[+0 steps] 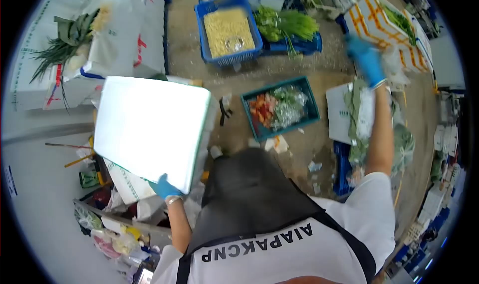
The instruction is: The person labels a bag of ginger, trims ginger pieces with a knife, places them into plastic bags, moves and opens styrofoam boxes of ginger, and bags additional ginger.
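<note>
My left hand, in a blue glove, grips the near corner of a large white foam box. The top of that box is bright white and its contents, if any, do not show. My right hand, also blue-gloved, reaches far forward to the right and is smeared by motion. Nearest to it is a white foam box with orange tape that holds green vegetables. Whether the right fingers are closed on anything cannot be made out.
A blue crate of pale yellow pieces stands ahead, beside leafy greens. On the floor, a green crate holds plastic-wrapped scraps. A foam box with green cloth sits at right; stacked foam boxes with leeks at left.
</note>
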Motion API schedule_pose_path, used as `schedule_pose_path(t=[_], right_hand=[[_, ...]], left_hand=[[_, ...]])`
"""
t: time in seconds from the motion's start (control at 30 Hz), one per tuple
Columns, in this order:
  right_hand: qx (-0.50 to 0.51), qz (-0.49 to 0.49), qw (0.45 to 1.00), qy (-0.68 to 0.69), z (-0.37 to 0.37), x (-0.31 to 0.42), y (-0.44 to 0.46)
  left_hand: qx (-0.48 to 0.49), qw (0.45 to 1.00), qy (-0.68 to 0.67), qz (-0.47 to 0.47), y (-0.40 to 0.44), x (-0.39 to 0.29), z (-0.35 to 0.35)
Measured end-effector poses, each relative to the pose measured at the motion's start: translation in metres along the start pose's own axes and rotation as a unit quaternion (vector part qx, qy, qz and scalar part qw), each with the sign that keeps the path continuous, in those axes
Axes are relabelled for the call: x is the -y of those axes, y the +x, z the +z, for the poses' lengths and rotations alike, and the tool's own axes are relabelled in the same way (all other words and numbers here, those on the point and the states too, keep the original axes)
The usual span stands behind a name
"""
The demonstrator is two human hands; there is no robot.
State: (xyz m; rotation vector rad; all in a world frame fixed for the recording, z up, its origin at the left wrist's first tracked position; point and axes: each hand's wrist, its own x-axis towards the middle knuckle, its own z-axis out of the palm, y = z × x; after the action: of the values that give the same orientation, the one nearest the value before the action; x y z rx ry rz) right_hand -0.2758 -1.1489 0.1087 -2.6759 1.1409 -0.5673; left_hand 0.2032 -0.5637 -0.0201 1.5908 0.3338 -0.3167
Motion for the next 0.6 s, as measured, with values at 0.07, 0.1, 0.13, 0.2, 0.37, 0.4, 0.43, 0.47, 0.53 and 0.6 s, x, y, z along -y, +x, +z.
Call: schedule_pose_path(t=[0.07,0.1,0.13,0.2,0.37,0.4,0.43,0.47,0.53,0.6], right_hand=[[0.163,-0.004,0.98,0.117,0.079,0.069,-0.007],[0.24,0.108,0.94,0.219,0.113,0.12,-0.011],[0.304,0.189,0.88,0.313,0.15,0.149,-0.026],[0.378,0.175,0.784,0.46,0.214,0.186,-0.034],[0.284,0.451,0.601,0.596,0.236,0.254,-0.062],[0.302,0.531,0.576,0.543,0.246,0.257,-0.066],[0.277,0.514,0.585,0.563,0.254,0.261,-0.07],[0.203,0.536,0.573,0.586,0.277,0.256,-0.078],[0.079,0.56,0.551,0.614,0.298,0.249,-0.084],[-0.004,0.549,0.532,0.644,0.298,0.241,-0.084]], left_hand=[[0.034,0.998,0.004,0.053,-0.022,-0.002,0.037],[0.046,0.997,0.005,0.054,-0.023,-0.001,0.05],[0.074,0.994,0.035,0.074,-0.016,0.006,0.057],[0.132,0.982,0.084,0.104,-0.001,0.016,0.076],[0.199,0.933,0.18,0.238,0.048,-0.005,0.148],[0.217,0.906,0.226,0.285,0.04,-0.032,0.165],[0.292,0.896,0.135,0.307,0.047,-0.043,0.182],[0.285,0.868,0.232,0.334,0.063,-0.036,0.194],[0.337,0.839,0.18,0.388,0.08,-0.039,0.225],[0.428,0.795,0.179,0.39,0.075,-0.085,0.25]])
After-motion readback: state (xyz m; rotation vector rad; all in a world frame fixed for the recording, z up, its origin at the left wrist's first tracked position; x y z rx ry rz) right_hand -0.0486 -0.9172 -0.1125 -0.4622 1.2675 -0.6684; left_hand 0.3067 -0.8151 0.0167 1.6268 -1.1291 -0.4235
